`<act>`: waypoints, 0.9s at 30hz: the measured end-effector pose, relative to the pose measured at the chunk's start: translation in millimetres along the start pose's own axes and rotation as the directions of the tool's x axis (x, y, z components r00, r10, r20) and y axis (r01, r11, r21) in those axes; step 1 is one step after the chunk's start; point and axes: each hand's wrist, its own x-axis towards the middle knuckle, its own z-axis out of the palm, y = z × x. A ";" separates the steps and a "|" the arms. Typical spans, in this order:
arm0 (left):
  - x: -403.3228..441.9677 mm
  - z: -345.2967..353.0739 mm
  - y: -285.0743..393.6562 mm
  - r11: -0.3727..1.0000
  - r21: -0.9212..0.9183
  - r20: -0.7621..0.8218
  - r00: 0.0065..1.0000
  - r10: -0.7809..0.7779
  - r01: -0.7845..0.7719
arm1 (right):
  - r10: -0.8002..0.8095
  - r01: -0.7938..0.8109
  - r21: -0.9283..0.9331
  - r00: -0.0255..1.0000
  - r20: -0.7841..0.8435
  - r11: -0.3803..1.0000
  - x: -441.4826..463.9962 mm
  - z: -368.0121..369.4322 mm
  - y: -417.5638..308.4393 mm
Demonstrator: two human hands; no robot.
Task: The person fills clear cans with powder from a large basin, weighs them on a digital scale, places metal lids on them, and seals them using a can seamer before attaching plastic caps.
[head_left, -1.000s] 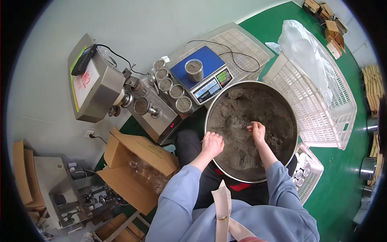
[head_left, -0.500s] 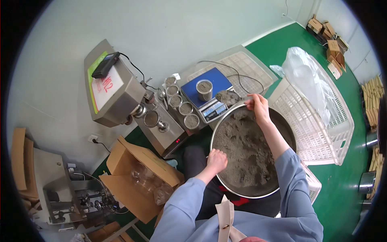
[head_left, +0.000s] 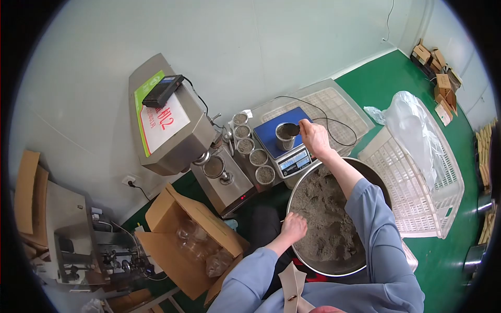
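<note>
My right hand (head_left: pixel 314 139) is closed on the handle of a small dark scoop (head_left: pixel 290 130), which is tipped over the mouth of a clear cup (head_left: pixel 285 144). That cup stands on the blue plate of a digital scale (head_left: pixel 267 136); the figures on its display are too small to read. My left hand (head_left: pixel 294 227) has its fingers curled over the left rim of a large round metal basin (head_left: pixel 334 274). Grey-brown, crumbly powder (head_left: pixel 324 219) fills much of the basin. Left of the scale, several filled clear cups (head_left: pixel 265 175) form a row.
A steel machine (head_left: pixel 177 130) with a round holder of powder (head_left: pixel 213 167) stands at left. Below it sits an open cardboard box (head_left: pixel 172 261) with clear plastic pieces. A white crate (head_left: pixel 412 193) with plastic film (head_left: pixel 412 141) lies right. A black cable (head_left: pixel 327 117) runs behind the scale.
My right hand has moved the loaded scoop from above the basin's rim leftward to the cup and tipped it there. My left hand stays at the rim. The whole view has shifted slightly.
</note>
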 end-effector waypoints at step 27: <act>0.2 -5.1 2.4 1.000 -0.028 -0.022 1.000 -0.004 0.003 | 0.643 -0.601 0.538 0.754 0.136 0.592 -20.9 -52.1 60.6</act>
